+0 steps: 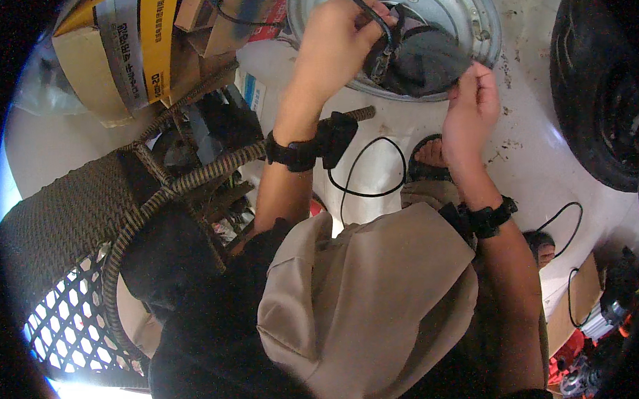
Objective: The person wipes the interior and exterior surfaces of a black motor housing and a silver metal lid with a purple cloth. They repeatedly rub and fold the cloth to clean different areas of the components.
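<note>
A silver, round metal wheel hub (483, 14) stands at the top of the view, with a dark hollow and dark material inside. My left hand (339, 47) is over its left side, fingers pinched on a black cable (360, 2). A cable end with a small metallic-looking piece (381, 65) hangs just below those fingers. At the hub's lower right rim, my right hand (473, 103) pinches the edge of a thin, dark grey, floppy piece (431, 58). This piece lies across the hub's hollow; its exact kind is unclear.
A black tyre (597, 91) is at the far right. Left of me stand a woven wicker chair (66, 201) and cardboard boxes (110, 59). A black cable loop (375, 194) lies on the pale floor near my foot (429, 153). Tools and red parts (585, 352) lie lower right.
</note>
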Demonstrator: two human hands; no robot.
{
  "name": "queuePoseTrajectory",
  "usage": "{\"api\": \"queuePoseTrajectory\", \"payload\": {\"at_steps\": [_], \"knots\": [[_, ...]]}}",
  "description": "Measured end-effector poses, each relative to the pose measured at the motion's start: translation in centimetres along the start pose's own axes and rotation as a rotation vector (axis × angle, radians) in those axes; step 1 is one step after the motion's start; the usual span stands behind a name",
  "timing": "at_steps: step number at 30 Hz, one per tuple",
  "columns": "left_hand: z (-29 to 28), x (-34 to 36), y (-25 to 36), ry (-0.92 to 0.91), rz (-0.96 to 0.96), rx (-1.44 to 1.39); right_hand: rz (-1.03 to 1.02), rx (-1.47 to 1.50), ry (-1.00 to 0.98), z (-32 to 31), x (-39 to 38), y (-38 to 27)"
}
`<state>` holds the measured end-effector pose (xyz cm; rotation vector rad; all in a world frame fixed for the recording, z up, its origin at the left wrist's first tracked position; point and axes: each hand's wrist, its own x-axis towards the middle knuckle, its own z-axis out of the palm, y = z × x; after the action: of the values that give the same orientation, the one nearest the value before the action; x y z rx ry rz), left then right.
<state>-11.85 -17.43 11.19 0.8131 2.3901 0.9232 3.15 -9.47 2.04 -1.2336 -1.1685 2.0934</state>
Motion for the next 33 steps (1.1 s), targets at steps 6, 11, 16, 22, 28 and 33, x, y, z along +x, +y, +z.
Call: {"api": "queuePoseTrajectory", "payload": {"at_steps": [6, 11, 16, 22, 28, 33], "knots": [[-0.4, 0.6, -0.8, -0.097, 0.112, 0.262, -0.133, -0.026, -0.211, -1.7, -2.2, 1.7], [-0.5, -0.3, -2.5, 0.013, 0.148, 0.115, -0.093, -0.073, -0.328, -2.4, -2.5, 1.3], [-1.3, -0.9, -2.5, -0.102, 0.012, -0.001, -0.127, -0.134, -0.392, -2.2, 0.3, 0.8], [-0.7, -0.1, -3.1, -0.036, 0.084, -0.026, 0.093, 0.187, -0.449, 0.6, 1.0, -0.7], [-0.4, 0.4, -1.6, -0.003, 0.207, 0.290, -0.210, -0.144, -0.436, 1.4, 2.4, 0.1], [-0.9, 1.2, -2.2, -0.077, 0.381, 0.402, -0.090, -0.148, -0.479, 1.2, 3.3, -0.6]]}}
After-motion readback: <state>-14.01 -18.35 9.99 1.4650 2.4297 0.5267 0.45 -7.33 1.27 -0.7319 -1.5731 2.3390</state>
